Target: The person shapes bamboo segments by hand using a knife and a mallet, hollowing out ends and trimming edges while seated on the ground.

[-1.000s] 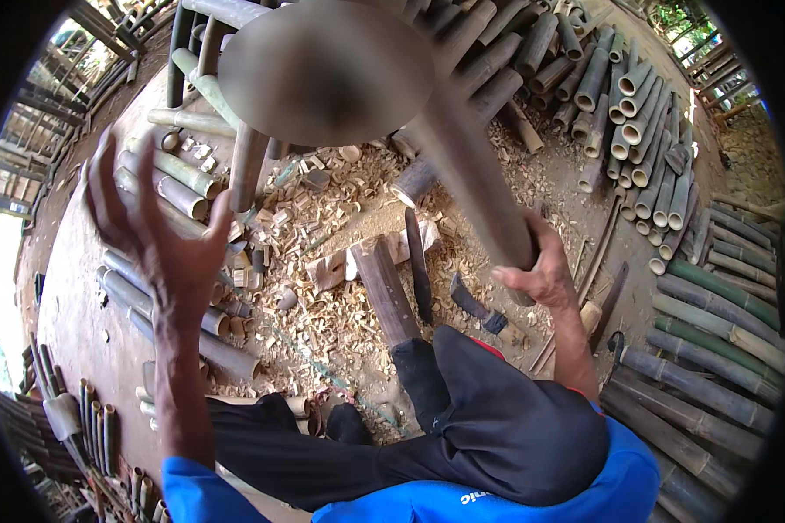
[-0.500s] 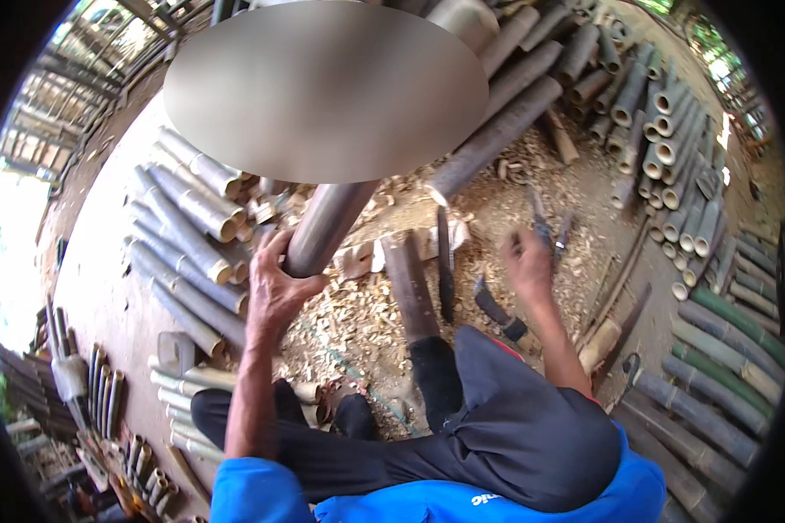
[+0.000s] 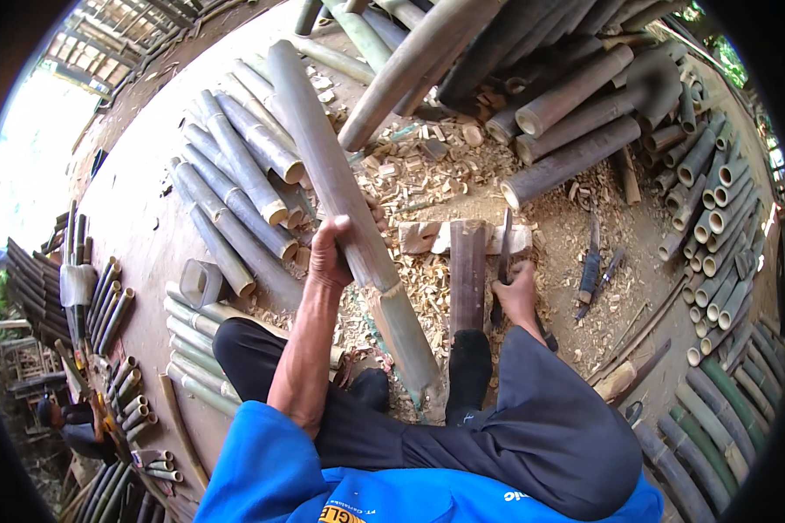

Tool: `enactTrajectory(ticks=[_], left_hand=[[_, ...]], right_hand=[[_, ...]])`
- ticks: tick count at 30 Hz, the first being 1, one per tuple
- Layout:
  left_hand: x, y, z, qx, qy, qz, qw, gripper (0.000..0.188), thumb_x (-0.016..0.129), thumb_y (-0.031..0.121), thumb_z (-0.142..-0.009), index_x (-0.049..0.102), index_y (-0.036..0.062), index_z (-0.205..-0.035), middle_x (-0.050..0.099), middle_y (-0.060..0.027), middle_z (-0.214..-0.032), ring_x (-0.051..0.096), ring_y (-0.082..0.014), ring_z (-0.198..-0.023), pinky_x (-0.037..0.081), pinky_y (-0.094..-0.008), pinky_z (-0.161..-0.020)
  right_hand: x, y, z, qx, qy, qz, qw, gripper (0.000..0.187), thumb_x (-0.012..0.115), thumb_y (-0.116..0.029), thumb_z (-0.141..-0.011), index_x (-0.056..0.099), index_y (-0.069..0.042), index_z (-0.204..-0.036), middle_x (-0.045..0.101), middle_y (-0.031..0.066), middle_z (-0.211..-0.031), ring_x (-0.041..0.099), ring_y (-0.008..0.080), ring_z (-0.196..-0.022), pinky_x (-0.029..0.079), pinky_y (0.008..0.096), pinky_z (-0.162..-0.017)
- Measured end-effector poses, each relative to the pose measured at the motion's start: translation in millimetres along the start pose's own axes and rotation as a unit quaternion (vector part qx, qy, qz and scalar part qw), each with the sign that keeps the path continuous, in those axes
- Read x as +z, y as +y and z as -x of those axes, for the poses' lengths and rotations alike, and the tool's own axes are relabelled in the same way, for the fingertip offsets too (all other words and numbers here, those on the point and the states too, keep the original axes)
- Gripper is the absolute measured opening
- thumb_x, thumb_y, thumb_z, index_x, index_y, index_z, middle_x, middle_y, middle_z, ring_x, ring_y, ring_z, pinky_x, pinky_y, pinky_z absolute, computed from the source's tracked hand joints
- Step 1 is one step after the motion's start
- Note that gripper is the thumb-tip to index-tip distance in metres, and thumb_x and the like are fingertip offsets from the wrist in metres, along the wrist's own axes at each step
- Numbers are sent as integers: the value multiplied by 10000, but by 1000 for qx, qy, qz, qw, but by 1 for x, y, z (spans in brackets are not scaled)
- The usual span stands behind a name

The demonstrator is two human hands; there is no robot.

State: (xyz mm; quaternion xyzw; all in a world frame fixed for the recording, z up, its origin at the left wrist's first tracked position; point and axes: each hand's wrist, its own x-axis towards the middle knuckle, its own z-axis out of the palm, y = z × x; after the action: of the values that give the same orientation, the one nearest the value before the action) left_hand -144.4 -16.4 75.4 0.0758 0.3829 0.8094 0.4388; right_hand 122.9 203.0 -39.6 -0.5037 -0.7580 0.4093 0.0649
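Observation:
A long grey-brown bamboo pole [image 3: 310, 139] slants across the middle, its lower end near my feet. My left hand [image 3: 333, 248] is closed around it just above a ring-like node. Below the node the surface is greener. A dark upright wooden block [image 3: 468, 275] stands against a pale notched wooden bar [image 3: 423, 237], near my dark-covered foot. Right of the block lies a long, narrow dark blade [image 3: 504, 235]. My right hand [image 3: 520, 295] is low, its fingers curled at the blade's lower part. A dark handle-like end [image 3: 547, 338] shows below that hand, partly hidden.
Wood chips [image 3: 427, 183] cover the ground. Two knives [image 3: 590, 270] lie farther right. Cut bamboo is stacked at left [image 3: 235, 192], at upper right [image 3: 576, 148] and far right [image 3: 715, 218]. A clear plastic container [image 3: 202, 283] sits at left. Another person [image 3: 83, 427] is at lower left.
The bamboo pole in my left hand has swung its lower end toward me, between my legs. My right hand has moved left and down to the dark blade. The view has shifted.

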Motion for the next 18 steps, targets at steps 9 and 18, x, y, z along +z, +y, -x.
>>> enactTrajectory(ticks=[9,18], left_hand=[[-16,-11,-6,-34,-43,250,967,771,636,653,-863,513,-24,-1210,603,-132,-948,650,-241,-808,616,-408,-696],[98,30,-27,129,56,-226,964,491,811,270,-741,619,9,-1109,676,-80,-896,668,-168,-784,565,-329,-697]], right_hand=[[-24,-7,30,142,-133,-317,928,235,642,-162,-875,584,-43,-1069,557,2,-741,512,94,-546,413,265,-467],[-58,-34,61,172,-198,-389,883,305,607,-193,-903,591,7,-1132,533,34,-688,527,127,-566,453,296,-486]])
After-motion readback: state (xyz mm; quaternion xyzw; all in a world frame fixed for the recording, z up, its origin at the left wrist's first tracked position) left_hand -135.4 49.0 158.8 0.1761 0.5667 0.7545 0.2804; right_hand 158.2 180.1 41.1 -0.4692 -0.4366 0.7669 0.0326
